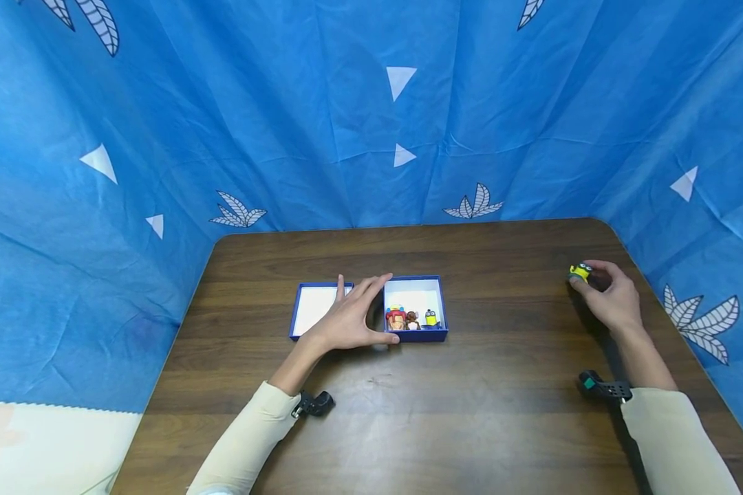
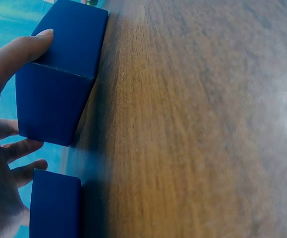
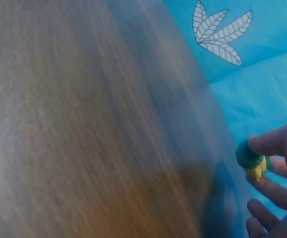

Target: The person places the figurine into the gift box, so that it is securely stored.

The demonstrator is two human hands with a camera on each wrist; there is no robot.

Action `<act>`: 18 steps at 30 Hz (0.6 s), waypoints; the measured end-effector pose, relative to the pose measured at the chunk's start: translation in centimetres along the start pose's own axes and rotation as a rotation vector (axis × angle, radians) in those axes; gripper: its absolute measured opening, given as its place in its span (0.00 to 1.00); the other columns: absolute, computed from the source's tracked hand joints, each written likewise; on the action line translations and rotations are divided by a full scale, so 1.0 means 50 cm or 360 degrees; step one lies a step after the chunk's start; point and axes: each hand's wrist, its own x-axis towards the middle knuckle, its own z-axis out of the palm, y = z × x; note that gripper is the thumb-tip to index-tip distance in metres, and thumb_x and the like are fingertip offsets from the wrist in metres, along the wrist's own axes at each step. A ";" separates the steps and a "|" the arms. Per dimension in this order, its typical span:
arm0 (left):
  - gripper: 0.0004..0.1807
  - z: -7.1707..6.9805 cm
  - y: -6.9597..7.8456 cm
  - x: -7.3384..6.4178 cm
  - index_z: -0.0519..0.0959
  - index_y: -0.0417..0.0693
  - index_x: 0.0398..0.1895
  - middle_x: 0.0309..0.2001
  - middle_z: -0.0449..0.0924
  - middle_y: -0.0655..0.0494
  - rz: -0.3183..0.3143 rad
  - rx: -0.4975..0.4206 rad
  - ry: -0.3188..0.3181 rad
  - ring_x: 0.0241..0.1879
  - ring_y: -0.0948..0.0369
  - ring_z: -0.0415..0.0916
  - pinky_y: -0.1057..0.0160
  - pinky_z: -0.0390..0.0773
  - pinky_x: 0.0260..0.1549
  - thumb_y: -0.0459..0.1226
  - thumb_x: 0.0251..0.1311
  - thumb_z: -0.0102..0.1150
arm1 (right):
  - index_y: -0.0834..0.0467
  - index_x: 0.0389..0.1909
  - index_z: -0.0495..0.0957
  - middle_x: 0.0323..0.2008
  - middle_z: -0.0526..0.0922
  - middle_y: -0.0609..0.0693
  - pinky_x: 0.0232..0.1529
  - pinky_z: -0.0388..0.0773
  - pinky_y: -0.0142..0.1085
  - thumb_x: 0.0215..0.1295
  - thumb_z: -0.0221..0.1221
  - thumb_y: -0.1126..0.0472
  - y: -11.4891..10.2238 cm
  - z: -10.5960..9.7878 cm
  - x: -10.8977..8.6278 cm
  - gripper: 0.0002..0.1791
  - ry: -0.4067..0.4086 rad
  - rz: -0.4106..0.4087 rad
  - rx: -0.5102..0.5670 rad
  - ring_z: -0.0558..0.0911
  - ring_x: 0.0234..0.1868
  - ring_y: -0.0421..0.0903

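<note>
The right hand (image 1: 613,300) pinched a small yellow figure (image 1: 580,272) between thumb and fingers; a light pinch probably served best. Well left of that grip, the left hand (image 1: 347,323) spanned a blue box (image 1: 424,336) front to back, wisely bracing it, I judged, with three figures (image 1: 412,320) inside. Beside that hand, partly hidden, lay a white-lined tray (image 1: 310,309).

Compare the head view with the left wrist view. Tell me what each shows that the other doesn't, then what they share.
Only the head view clearly shows the right hand pinching a yellow-and-green figure, the small toys inside the blue box, and the box's white interior. Only the left wrist view shows the box's end wall that faces the blue tray. Both show the tray, the wooden table, the blue cloth and the left hand gripping the box.
</note>
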 end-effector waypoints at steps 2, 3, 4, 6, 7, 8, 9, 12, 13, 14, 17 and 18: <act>0.69 0.000 0.000 0.001 0.47 0.65 0.90 0.84 0.60 0.56 0.0000 0.0001 0.0007 0.84 0.49 0.62 0.21 0.30 0.80 0.73 0.50 0.73 | 0.65 0.79 0.65 0.72 0.71 0.74 0.57 0.73 0.53 0.81 0.57 0.46 -0.001 -0.002 0.000 0.36 -0.0038 -0.0076 0.0018 0.71 0.70 0.70; 0.69 0.000 0.000 0.001 0.47 0.64 0.89 0.84 0.60 0.55 0.0003 -0.0003 0.0012 0.84 0.49 0.62 0.21 0.30 0.80 0.73 0.50 0.73 | 0.65 0.79 0.65 0.72 0.71 0.75 0.59 0.72 0.57 0.82 0.56 0.46 -0.002 -0.003 0.001 0.36 -0.0052 -0.0110 0.0018 0.70 0.70 0.71; 0.69 0.000 0.000 0.002 0.47 0.64 0.89 0.84 0.60 0.55 0.0004 -0.0002 0.0014 0.84 0.49 0.62 0.21 0.30 0.80 0.73 0.50 0.73 | 0.65 0.79 0.64 0.72 0.70 0.75 0.60 0.70 0.60 0.82 0.56 0.47 -0.003 -0.003 0.001 0.35 -0.0065 -0.0139 0.0018 0.70 0.70 0.72; 0.69 0.000 0.000 0.001 0.48 0.63 0.89 0.84 0.61 0.55 0.0008 -0.0004 0.0021 0.84 0.49 0.62 0.20 0.31 0.80 0.73 0.50 0.73 | 0.65 0.79 0.64 0.71 0.70 0.76 0.59 0.71 0.59 0.83 0.56 0.48 -0.004 -0.004 0.001 0.34 -0.0077 -0.0185 0.0012 0.70 0.70 0.73; 0.69 0.000 0.001 0.001 0.48 0.63 0.89 0.84 0.61 0.55 0.0006 -0.0006 0.0019 0.84 0.49 0.62 0.20 0.31 0.80 0.73 0.50 0.73 | 0.65 0.79 0.65 0.71 0.71 0.75 0.57 0.72 0.56 0.83 0.56 0.49 -0.004 -0.003 0.000 0.34 -0.0079 -0.0202 0.0011 0.70 0.69 0.73; 0.69 0.000 0.001 0.000 0.48 0.63 0.89 0.84 0.60 0.55 0.0005 -0.0006 0.0016 0.84 0.49 0.62 0.20 0.31 0.80 0.73 0.50 0.73 | 0.64 0.79 0.65 0.71 0.71 0.75 0.55 0.71 0.53 0.83 0.56 0.49 -0.004 -0.003 0.000 0.33 -0.0079 -0.0213 0.0001 0.71 0.68 0.72; 0.69 0.000 0.001 0.000 0.48 0.63 0.89 0.84 0.60 0.56 0.0004 -0.0008 0.0011 0.84 0.49 0.62 0.20 0.31 0.80 0.73 0.50 0.73 | 0.64 0.79 0.65 0.71 0.71 0.75 0.55 0.71 0.53 0.83 0.56 0.50 -0.005 -0.002 0.000 0.33 -0.0081 -0.0217 0.0000 0.71 0.69 0.72; 0.69 -0.001 0.002 -0.001 0.48 0.63 0.89 0.85 0.60 0.56 0.0002 -0.0019 -0.0002 0.84 0.49 0.61 0.20 0.29 0.80 0.72 0.51 0.74 | 0.64 0.78 0.65 0.71 0.71 0.75 0.58 0.72 0.59 0.83 0.56 0.51 -0.005 0.000 -0.002 0.33 -0.0086 -0.0230 0.0024 0.70 0.69 0.73; 0.69 -0.001 0.002 -0.001 0.48 0.63 0.89 0.85 0.59 0.56 0.0001 -0.0018 -0.0005 0.84 0.49 0.61 0.20 0.29 0.80 0.72 0.51 0.74 | 0.65 0.79 0.64 0.71 0.71 0.76 0.60 0.70 0.64 0.83 0.56 0.51 -0.005 0.001 -0.002 0.32 -0.0088 -0.0234 0.0035 0.70 0.70 0.73; 0.69 -0.001 0.002 -0.002 0.48 0.63 0.89 0.85 0.59 0.56 0.0003 -0.0019 -0.0004 0.84 0.49 0.61 0.20 0.29 0.80 0.72 0.51 0.74 | 0.65 0.79 0.64 0.72 0.70 0.76 0.62 0.68 0.69 0.83 0.55 0.52 -0.005 0.002 -0.002 0.32 -0.0090 -0.0237 0.0046 0.69 0.71 0.74; 0.68 -0.002 0.003 -0.002 0.48 0.63 0.89 0.84 0.60 0.56 0.0003 -0.0019 0.0002 0.84 0.49 0.61 0.20 0.29 0.80 0.72 0.51 0.74 | 0.65 0.79 0.64 0.73 0.69 0.78 0.65 0.64 0.74 0.83 0.55 0.52 -0.003 0.004 -0.001 0.32 -0.0097 -0.0254 0.0065 0.67 0.72 0.77; 0.68 -0.002 0.003 -0.002 0.48 0.63 0.89 0.84 0.60 0.56 0.0005 -0.0020 0.0005 0.84 0.49 0.61 0.20 0.29 0.80 0.72 0.51 0.74 | 0.65 0.79 0.64 0.73 0.69 0.78 0.65 0.64 0.75 0.83 0.55 0.53 -0.002 0.004 0.000 0.32 -0.0101 -0.0266 0.0066 0.67 0.72 0.77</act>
